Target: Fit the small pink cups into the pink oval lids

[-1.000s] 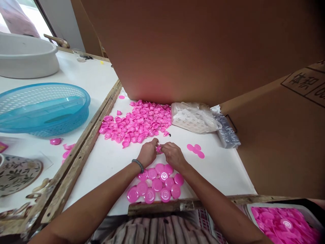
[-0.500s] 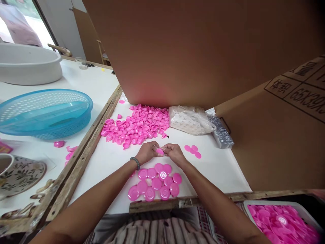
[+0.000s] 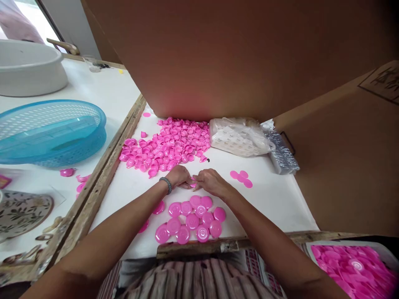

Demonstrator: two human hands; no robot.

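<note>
My left hand (image 3: 178, 176) and my right hand (image 3: 209, 182) meet at the middle of a white board (image 3: 271, 203), pinching one small pink plastic piece (image 3: 193, 180) between their fingertips. The left wrist wears a grey bead bracelet. Just behind the hands lies a heap of small pink cups (image 3: 170, 145). In front of them several round pink lids (image 3: 190, 219) lie flat in a cluster. Three thin pink discs (image 3: 241, 178) rest to the right of my right hand.
A large cardboard box (image 3: 237, 54) rises behind the heap. A plastic bag of white parts (image 3: 238, 138) lies at its foot. A blue basket (image 3: 50, 133) and white basin (image 3: 29, 68) stand at left. A tray of pink lids (image 3: 355, 270) sits at lower right.
Both hands stay together on the small pink piece and have lowered toward the board. The view has shifted slightly.
</note>
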